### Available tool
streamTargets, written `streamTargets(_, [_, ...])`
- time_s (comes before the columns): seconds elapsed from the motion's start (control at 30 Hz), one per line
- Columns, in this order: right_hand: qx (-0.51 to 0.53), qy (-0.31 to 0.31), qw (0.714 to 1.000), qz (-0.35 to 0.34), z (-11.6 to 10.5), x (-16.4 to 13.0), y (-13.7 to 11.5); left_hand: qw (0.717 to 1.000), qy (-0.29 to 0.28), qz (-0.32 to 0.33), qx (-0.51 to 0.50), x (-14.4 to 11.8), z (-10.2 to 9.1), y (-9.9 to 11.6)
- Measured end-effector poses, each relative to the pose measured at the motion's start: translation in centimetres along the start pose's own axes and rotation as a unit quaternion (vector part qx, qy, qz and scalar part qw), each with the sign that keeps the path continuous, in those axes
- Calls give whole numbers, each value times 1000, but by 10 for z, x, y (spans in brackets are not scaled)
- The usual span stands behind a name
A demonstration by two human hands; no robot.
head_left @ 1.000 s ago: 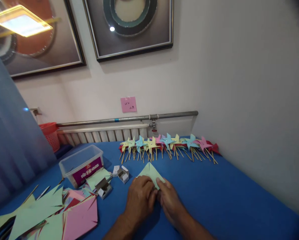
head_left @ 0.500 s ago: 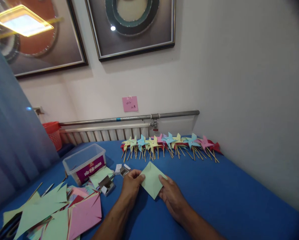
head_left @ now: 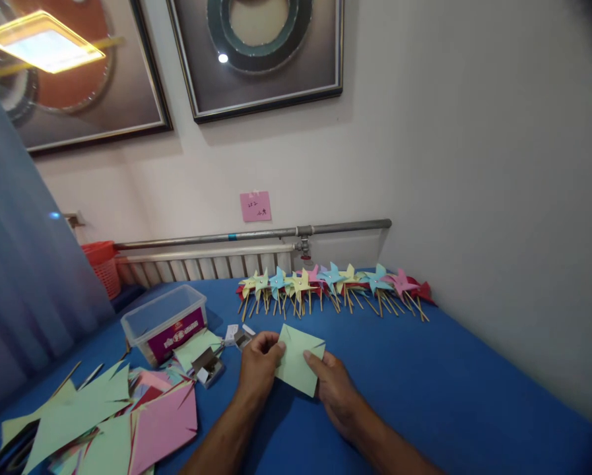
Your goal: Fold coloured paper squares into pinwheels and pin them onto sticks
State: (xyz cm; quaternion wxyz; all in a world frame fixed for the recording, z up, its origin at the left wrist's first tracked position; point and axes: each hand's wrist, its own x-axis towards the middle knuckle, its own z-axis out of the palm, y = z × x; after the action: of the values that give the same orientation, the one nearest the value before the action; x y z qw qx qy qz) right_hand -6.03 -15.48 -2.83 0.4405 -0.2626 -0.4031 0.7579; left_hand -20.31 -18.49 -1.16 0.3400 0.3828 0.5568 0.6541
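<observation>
Between my hands is a light green square of paper [head_left: 299,361], with slits cut in from its corners. My left hand [head_left: 262,364] pinches its left edge between thumb and fingers. On the right edge, my right hand [head_left: 334,381] grips the sheet, thumb on top and fingers behind. The paper is held above the blue table. Just left of my left hand lie a small open box [head_left: 208,367] and another small grey box [head_left: 243,337].
Paper pinwheels on sticks [head_left: 330,280] lie in a row at the back. On the left are a clear plastic bin [head_left: 177,333], pink paper squares [head_left: 164,425], green paper sheets [head_left: 80,409] and black scissor handles [head_left: 16,448]. A radiator pipe [head_left: 216,239] runs along the wall.
The green paper has turned from a diamond position to a squarer one, and its corner slits now show. Both hands still hold it, the right hand slightly further left.
</observation>
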Motion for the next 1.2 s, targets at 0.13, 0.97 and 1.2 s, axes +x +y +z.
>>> streamTargets(0.13, [-18,-1,1000,19,-3,-1,1,992,16,75,95,-2,-4,2])
streamTargets(0.97, [-24,25,999,35,-1,0,1,684,-34,493,536,-13,-9,6])
streamTargets(1.2, [-36,30,998,31,0,-3,-1,674,-42,503,540,-12,-9,7])
